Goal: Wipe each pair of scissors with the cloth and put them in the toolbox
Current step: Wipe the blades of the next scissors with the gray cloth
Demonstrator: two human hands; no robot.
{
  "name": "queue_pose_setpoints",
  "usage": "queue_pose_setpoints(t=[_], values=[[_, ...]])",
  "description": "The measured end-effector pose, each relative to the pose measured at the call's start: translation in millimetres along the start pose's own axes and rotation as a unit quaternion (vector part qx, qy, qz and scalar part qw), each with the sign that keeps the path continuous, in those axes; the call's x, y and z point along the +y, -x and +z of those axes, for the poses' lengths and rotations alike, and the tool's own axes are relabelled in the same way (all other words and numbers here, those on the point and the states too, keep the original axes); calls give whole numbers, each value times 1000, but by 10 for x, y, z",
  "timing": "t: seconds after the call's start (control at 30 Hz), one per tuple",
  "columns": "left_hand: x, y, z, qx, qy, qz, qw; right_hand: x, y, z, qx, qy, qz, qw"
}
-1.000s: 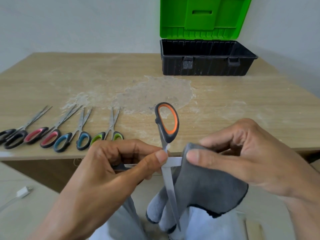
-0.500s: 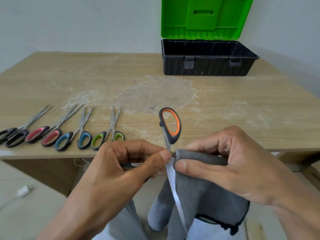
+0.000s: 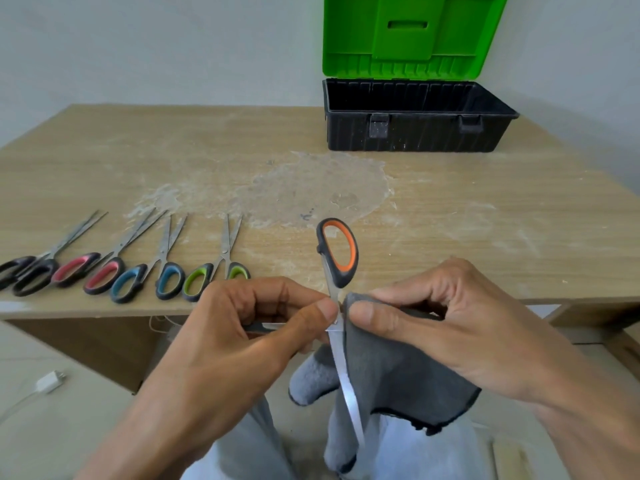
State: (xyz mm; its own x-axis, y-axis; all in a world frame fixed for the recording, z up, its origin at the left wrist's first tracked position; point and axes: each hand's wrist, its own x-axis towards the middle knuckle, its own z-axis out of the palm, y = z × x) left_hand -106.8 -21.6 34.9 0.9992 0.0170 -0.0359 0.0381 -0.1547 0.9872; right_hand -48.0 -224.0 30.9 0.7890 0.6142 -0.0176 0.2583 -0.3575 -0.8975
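My left hand [image 3: 249, 327] grips the orange-handled scissors [image 3: 337, 251], which are spread open in front of the table edge. One handle loop stands up and one blade [image 3: 349, 396] points down; the other handle is hidden in my palm. My right hand [image 3: 446, 327] pinches the grey cloth [image 3: 388, 372] against the scissors right at the pivot, and the rest of the cloth hangs down. The black toolbox [image 3: 412, 133] stands at the far right of the table with its green lid [image 3: 412, 32] raised; nothing shows inside it.
On the wooden table [image 3: 450, 220], several more scissors lie in a row at the front left: black-handled [image 3: 24, 275], pink-handled [image 3: 86, 275], blue-handled [image 3: 149, 282], green-handled [image 3: 214, 275]. A white charger [image 3: 48, 382] lies on the floor at the left.
My right hand has slid the cloth left along the horizontal blade, from its outer part up to the pivot, so that blade is now covered. My left hand has kept its hold.
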Motion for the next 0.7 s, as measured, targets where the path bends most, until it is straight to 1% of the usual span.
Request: queue_pose_setpoints(t=[0.07, 0.17, 0.27, 0.33, 0.5, 0.7], values=[[-11, 6, -7, 5, 9, -12, 1000, 17, 35, -26, -29, 18, 2, 999], [-8, 17, -5, 5, 0, -6, 1000, -30, 52, -61, -68, -7, 23, 997], [15, 31, 21, -2, -22, 19, 1000, -46, 21, -47, -44, -21, 8, 999], [27, 46, 28, -3, -34, 30, 999, -65, 7, -26, -26, -30, 13, 999], [32, 64, -25, -8, -47, 34, 998, -21, 3, -83, -54, -86, 30, 994], [44, 59, -68, -4, -45, 30, 999, 8, 81, -215, -43, -94, 63, 993]])
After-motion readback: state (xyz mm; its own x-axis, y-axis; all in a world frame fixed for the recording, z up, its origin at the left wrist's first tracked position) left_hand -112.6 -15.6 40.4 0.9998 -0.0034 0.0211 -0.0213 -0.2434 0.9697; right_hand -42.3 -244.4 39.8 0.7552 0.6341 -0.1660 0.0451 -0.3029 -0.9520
